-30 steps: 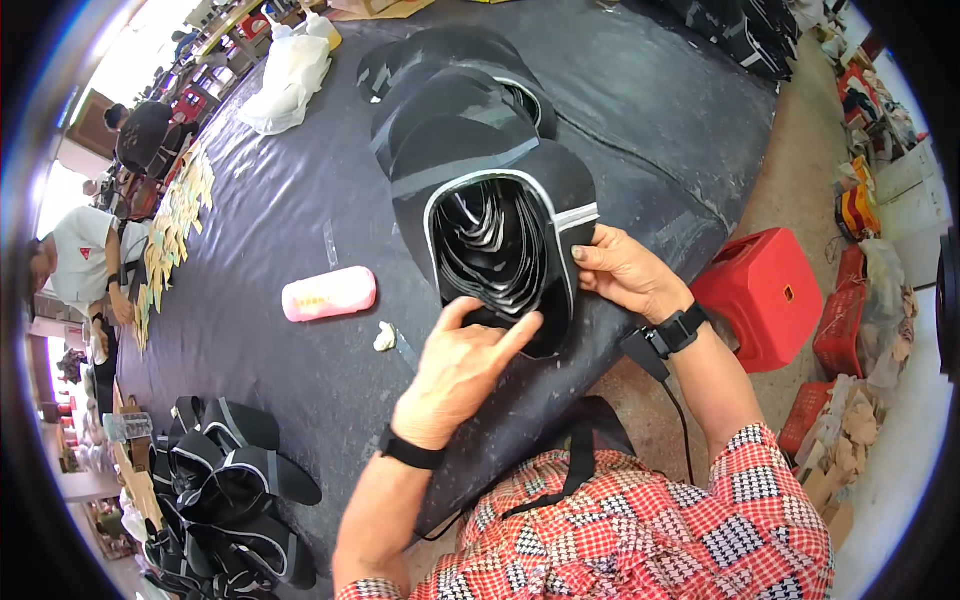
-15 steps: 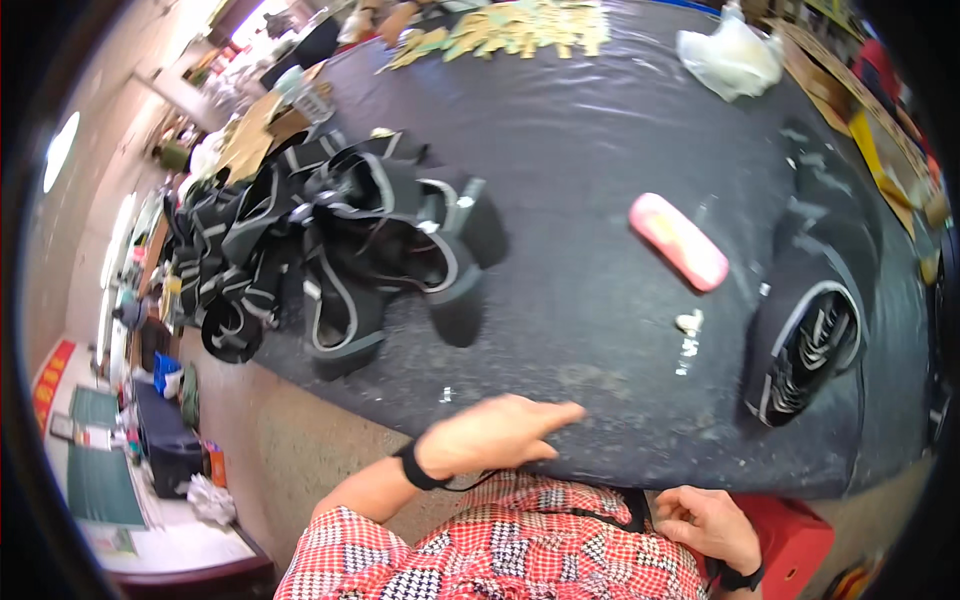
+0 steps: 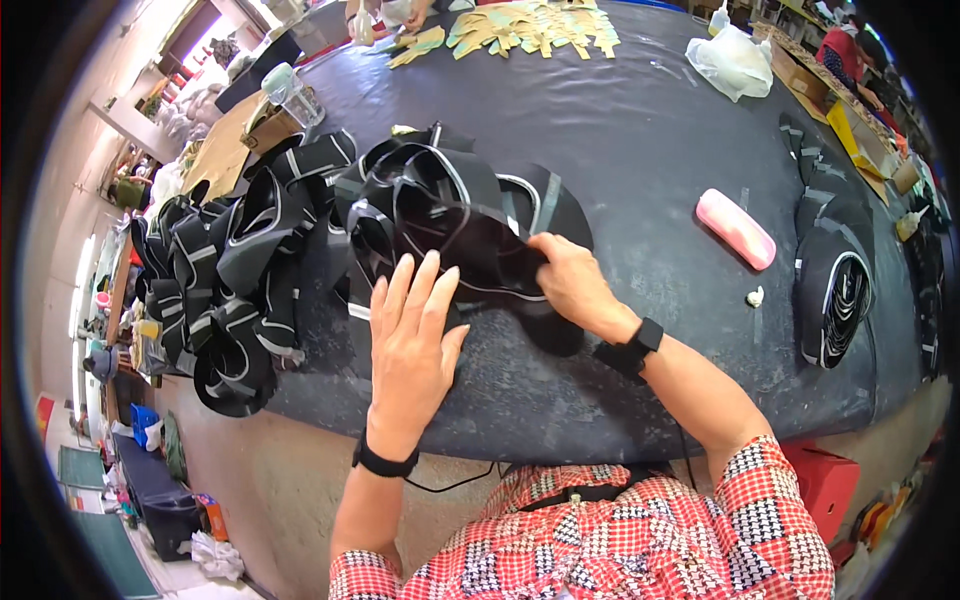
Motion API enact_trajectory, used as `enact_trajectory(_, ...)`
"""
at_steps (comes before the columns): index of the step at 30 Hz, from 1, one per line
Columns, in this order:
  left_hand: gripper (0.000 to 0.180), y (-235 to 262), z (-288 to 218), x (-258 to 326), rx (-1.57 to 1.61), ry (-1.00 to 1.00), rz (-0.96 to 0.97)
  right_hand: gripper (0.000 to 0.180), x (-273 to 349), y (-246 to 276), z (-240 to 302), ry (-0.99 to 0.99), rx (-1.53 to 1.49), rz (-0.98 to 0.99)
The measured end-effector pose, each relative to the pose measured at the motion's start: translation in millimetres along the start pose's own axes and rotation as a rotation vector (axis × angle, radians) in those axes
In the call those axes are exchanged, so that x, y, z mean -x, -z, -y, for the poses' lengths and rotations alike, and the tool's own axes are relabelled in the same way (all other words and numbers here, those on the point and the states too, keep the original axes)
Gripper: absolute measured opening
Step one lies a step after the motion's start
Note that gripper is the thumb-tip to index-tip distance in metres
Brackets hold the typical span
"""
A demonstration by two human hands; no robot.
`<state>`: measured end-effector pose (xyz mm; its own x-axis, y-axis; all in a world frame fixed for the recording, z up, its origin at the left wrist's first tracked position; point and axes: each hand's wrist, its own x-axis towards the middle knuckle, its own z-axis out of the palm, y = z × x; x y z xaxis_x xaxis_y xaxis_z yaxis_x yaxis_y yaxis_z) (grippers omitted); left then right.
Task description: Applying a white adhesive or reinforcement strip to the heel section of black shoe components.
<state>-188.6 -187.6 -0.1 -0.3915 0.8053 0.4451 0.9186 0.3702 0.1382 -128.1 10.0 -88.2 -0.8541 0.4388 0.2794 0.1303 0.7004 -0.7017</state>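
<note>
The fingers (image 3: 408,292) of the left hand (image 3: 412,345) are lying spread and flat, palm down, holding nothing, their tips resting at the near edge of a heap of black pieces with pale trim (image 3: 440,215). The fingers of the right hand (image 3: 567,283) are curling together and pinching the edge of one piece in that same heap, at its right side, where a pale seam is running under the knuckles. A dark band is sitting on each wrist.

The heap is lying on the dark surface (image 3: 640,150) straight ahead of the person, a little left of centre, with loops and curved strips overlapping one another. To its left a longer pile of similar black pieces (image 3: 225,290) is trailing along the surface edge and hanging partly over it.

To the right, well apart from the hands, a pink oblong case (image 3: 735,228) is lying at an angle, and just beyond it a small pale scrap (image 3: 756,296) is sitting. Farther right a neat stack of black shaped pieces (image 3: 835,295) is lying near the surface's end. At the far side a clear plastic bag (image 3: 732,60) and a row of yellowish cut-outs (image 3: 520,25) are resting. A clear jar (image 3: 292,92) is standing at the far left corner beside brown card sheets (image 3: 222,152).
</note>
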Motion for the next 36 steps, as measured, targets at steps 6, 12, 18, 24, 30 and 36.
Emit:
enact_trajectory(6, 0.050, 21.4, 35.4, -24.1, -0.335, -0.329, 0.173, 0.028, 22.3, 88.0, 37.8, 0.354, 0.195, 0.249)
enact_trajectory(12, 0.014, -3.0, -11.8, -13.4, -0.031, -0.574, 0.507, 0.018, -0.7, 157.7, 30.5, 0.177, 0.377, 0.432)
enact_trajectory(18, 0.010, -52.3, -66.9, -7.3, 0.863, 0.059, 0.562, 0.031, 30.8, 133.9, 22.7, 0.244, 0.158, -0.240)
enact_trajectory(24, 0.041, -72.7, -101.4, -0.1, 0.851, -0.116, 0.335, 0.012, 110.3, 168.9, -25.1, -0.370, -0.597, -0.279)
enact_trajectory(30, 0.073, -104.4, -160.6, -15.9, 0.723, -0.163, 0.575, 0.028, 165.0, 143.8, -70.6, -0.718, -0.610, -0.190)
enact_trajectory(36, 0.075, -136.4, -175.9, -13.4, 0.987, 0.113, 0.270, 0.022, 166.8, 117.8, -61.0, -0.616, -0.942, -0.129)
